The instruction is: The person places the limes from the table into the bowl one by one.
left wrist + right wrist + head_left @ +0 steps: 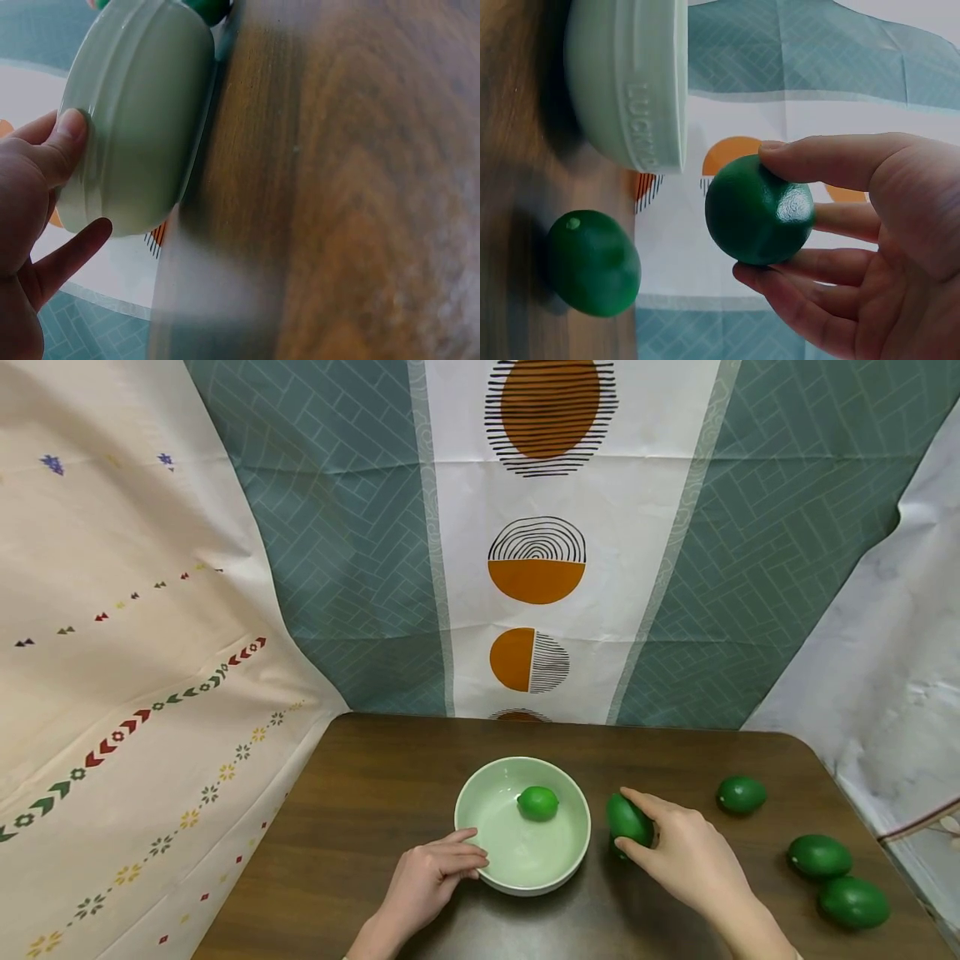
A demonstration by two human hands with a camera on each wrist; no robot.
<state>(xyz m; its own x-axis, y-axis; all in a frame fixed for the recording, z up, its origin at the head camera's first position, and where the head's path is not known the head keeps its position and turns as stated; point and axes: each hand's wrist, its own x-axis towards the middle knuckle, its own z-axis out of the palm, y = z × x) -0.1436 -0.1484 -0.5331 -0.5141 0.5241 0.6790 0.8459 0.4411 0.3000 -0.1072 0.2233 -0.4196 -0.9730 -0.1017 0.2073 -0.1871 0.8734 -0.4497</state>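
A pale green bowl (517, 860) stands on the table, with one bright green lime (537, 803) inside. At its near left rim, my left hand (431, 877) grips the edge, the thumb (71, 127) on the outer wall and fingers over the rim. Just right of the bowl, my right hand (686, 852) holds a dark green lime (754, 214) between thumb and fingertips, raised above the table. Below that one, another dark lime (596, 262) lies on the wood, mostly hidden by the held lime in the head view.
Three more dark limes lie on the right of the brown table (375, 793): one farther back (741, 794), and a pair of limes (853, 902) close together nearer the right edge. A patterned cloth (352, 568) hangs behind the table, with pale cloths at both sides.
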